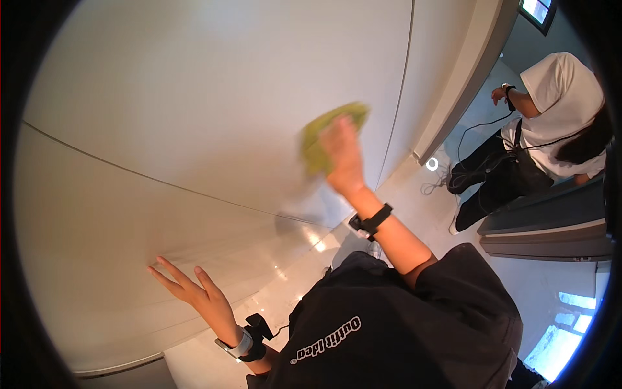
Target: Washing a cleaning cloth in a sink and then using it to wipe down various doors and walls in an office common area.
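A large, smooth pale panel (209, 87) fills the view before me, crossed by thin dark seams. On its surface my right hand (342, 153) presses a yellow-green cloth (313, 143). Both the hand and the cloth are blurred, and part of the cloth is hidden under my fingers. Lower left, my left hand (201, 296) holds nothing, its fingers spread towards a neighbouring panel (107, 219). Whether those fingertips touch the surface I cannot tell. Each wrist wears a dark strapped device, and the left one also has a pale-banded watch (233, 349).
Past a pale door frame or panel edge (466, 73), a person in a white top (559, 102) is at the right, with cables (486, 170) hanging to the floor. Near them is a dark grey padded piece (544, 214). Light floor (403, 189) runs along the panel's base.
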